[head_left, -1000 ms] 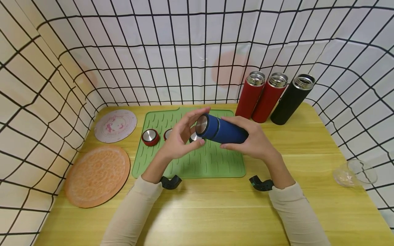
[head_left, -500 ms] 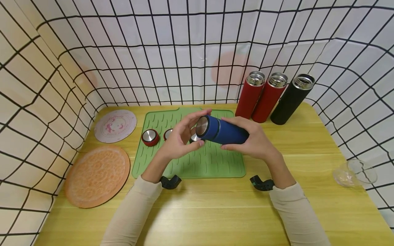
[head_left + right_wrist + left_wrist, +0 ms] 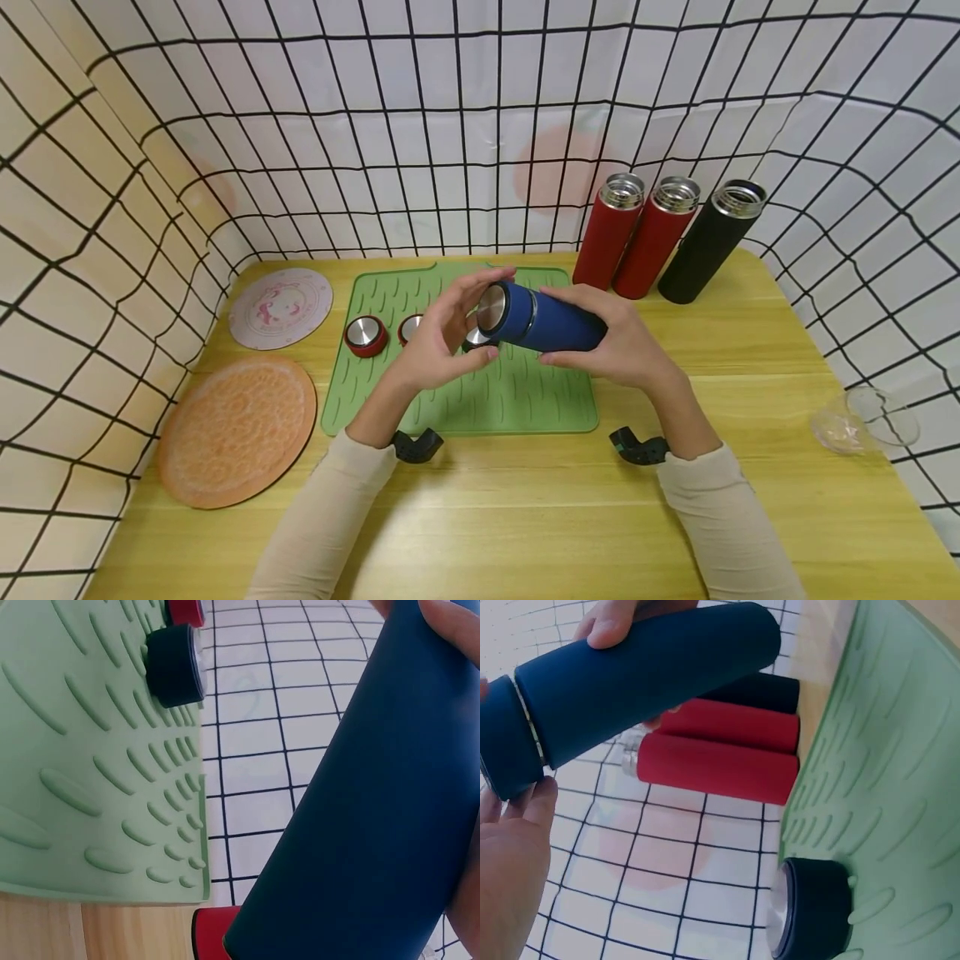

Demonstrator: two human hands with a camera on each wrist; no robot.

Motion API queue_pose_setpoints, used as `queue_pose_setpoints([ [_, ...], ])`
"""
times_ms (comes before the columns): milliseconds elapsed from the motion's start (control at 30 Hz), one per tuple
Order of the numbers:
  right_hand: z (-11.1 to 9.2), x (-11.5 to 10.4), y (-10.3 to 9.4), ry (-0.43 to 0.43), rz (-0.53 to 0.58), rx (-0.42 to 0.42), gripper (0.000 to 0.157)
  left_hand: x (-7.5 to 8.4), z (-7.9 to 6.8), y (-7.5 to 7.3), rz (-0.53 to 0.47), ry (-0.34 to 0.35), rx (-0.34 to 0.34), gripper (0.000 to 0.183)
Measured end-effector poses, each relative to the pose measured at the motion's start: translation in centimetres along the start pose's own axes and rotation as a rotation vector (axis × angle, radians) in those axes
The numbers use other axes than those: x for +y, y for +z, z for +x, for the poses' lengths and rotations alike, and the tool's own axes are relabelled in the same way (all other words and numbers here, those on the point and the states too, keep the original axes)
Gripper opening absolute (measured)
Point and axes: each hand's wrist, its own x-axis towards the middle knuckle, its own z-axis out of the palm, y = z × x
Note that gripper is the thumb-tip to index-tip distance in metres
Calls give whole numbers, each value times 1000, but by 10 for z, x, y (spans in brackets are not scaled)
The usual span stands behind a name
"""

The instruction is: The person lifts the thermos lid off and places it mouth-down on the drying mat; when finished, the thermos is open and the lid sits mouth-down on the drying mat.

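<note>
Over the green ridged mat (image 3: 517,392), my right hand (image 3: 626,342) grips a blue thermos bottle (image 3: 564,321), tilted so its lid end points left. My left hand (image 3: 435,350) has its thumb and fingers around the blue lid (image 3: 513,312), which has a steel-coloured top. In the left wrist view, fingertips touch the lid (image 3: 510,735), and a thin silvery line shows between lid and body. A black lid (image 3: 478,340), partly hidden by my left hand, lies on the mat. Left of it are two red lids, one (image 3: 366,335) in full view and one (image 3: 408,327) partly covered.
Two lidless red bottles (image 3: 609,237) and a lidless black bottle (image 3: 711,246) stand at the back right. A clear glass vessel (image 3: 862,423) is at the right edge. On the left lie a round pink mat (image 3: 281,308) and an orange mat (image 3: 240,429). Black wire mesh (image 3: 480,133) surrounds the table.
The seam between the blue lid and bottle body, dark before, now shows a silvery line. Both hands have stayed nearly in place.
</note>
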Motion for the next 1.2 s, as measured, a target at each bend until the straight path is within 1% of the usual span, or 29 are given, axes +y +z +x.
queue_pose_setpoints([
  [33,0,0,0,0,1,1,84,0,0,0,-7,1,2,75],
  [67,0,1,-1,0,2,3,84,0,-1,0,-5,-10,18,73],
  [133,-1,1,-1,0,-1,1,84,0,-2,1,29,-57,78,71],
  [200,0,2,0,0,-3,-4,84,0,-2,2,74,-109,137,81],
  [267,0,3,1,-1,-3,-8,83,-1,-3,2,110,-123,154,91],
  [300,0,3,1,-1,-1,-10,83,-2,-2,2,116,-108,142,91],
  [367,0,3,1,1,1,-11,83,-2,-1,2,92,-47,98,87],
  [433,0,2,1,8,4,-9,83,-2,-1,0,43,21,46,80],
  [500,-1,2,0,11,10,-7,83,-1,-1,0,4,52,28,76],
  [533,-1,1,0,14,13,-6,83,-1,-1,0,-1,52,37,73],
  [600,-1,0,-1,16,17,-4,83,-1,-1,0,33,27,78,69],
  [633,-1,0,-1,16,17,-5,83,-1,-1,1,63,10,101,70],
  [700,0,0,0,15,15,-5,83,-1,-2,1,125,-18,134,81],
  [767,0,0,0,16,13,-5,83,-2,-2,0,162,-14,131,89],
  [800,0,0,0,17,12,-6,83,-2,-2,0,163,1,114,88],
  [933,-1,1,-1,21,19,-6,84,-3,-1,-2,60,78,8,75],
  [967,-1,2,-1,20,20,-6,84,-3,-1,-2,36,85,-14,75],
  [1033,-2,2,-1,16,26,-9,85,-3,-1,-2,-5,82,-38,76],
  [1100,-2,2,-2,13,31,-11,85,-2,-2,-2,-23,66,-37,75],
  [1200,-2,1,-2,17,34,-13,85,-3,-2,-2,-39,39,11,68],
])
